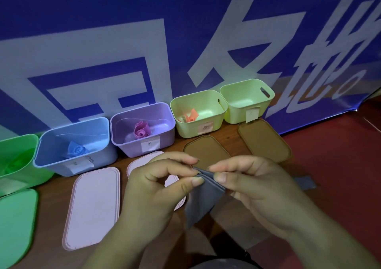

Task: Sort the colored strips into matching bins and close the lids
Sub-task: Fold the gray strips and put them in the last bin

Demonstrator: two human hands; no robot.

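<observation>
Both hands hold a folded grey strip (203,198) above the table, near its front. My left hand (158,184) pinches its top edge from the left, and my right hand (253,184) pinches it from the right. Behind runs a row of open bins: green (26,145), blue (103,124) with a rolled blue strip (77,150), purple (165,112) with a pink strip (142,129), a pale green bin (218,120) with an orange strip (190,116), and a far pale green bin (233,112) showing a bare floor.
Lids lie on the wooden table in front of the bins: a green one (14,225), two pink ones (92,209) (140,163), two brown ones (206,151) (263,140). A grey piece (305,183) lies at the right. A blue banner hangs behind.
</observation>
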